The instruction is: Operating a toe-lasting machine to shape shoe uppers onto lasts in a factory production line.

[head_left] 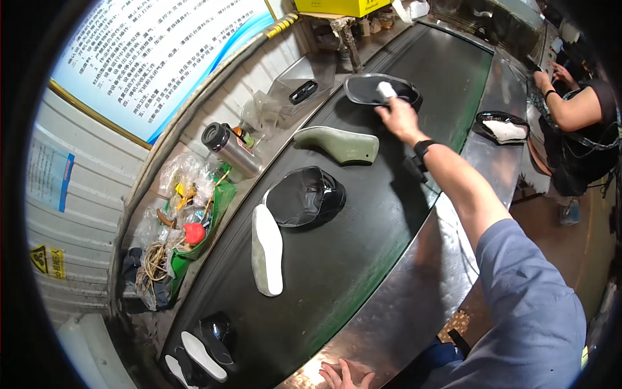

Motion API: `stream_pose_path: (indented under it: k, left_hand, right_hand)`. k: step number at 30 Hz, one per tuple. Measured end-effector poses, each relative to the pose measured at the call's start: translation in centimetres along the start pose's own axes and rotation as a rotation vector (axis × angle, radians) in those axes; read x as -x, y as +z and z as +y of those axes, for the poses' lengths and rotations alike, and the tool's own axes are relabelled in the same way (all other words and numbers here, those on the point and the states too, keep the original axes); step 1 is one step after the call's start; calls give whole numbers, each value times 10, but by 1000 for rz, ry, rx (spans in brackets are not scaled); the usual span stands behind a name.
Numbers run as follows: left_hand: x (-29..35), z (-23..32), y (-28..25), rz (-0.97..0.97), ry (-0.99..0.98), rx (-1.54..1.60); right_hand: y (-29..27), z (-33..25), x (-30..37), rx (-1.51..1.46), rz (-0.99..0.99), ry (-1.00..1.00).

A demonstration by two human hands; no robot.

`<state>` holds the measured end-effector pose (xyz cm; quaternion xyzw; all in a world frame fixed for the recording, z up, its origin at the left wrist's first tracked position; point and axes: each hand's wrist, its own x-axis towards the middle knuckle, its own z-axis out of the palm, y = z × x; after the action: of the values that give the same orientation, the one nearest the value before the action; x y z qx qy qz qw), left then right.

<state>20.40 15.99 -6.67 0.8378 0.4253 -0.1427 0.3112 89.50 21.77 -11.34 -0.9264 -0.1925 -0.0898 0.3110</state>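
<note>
My right hand (400,118) is stretched over the far part of a black conveyor belt (363,253). Its fingers are closed on a small white piece (387,91), whose kind I cannot make out, at a black shoe upper (363,88). My left hand (346,375) has its fingers spread on the metal edge (395,298) nearest me and holds nothing. Nearer on the belt lie a green shoe last (340,144) on its side, another black upper (324,201), and a green last with a white sole face (270,253) touching that upper.
Several black uppers and white-soled pieces (204,356) lie at the near left. Beside the belt stand a steel flask (233,149) and a green bag (220,207) of plastic and cord. At the right, a black shoe with a white lining (505,131) rests near another person (576,117).
</note>
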Motion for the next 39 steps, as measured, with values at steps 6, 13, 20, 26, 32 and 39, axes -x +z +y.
stream_pose_path:
  k: [6,13,20,26,32,39]
  left_hand:
    - [2,3,5,29,34,-20]
    - [15,-1,4,64,53,-96]
    - [-41,74,8,-189,42,1370]
    - [-35,47,34,-431,-42,1931]
    - [13,23,-3,-111,-22,1647]
    - [0,21,50,276,-589,1518]
  right_hand:
    - [6,-17,63,127,-390,-599]
    - [-112,-38,175,268,-516,-384]
    - [-236,-58,358,263,-660,-383]
    - [-310,-124,441,-468,-748,23]
    - [-312,-90,413,-913,-634,459]
    - [-271,-62,432,-306,-576,-114]
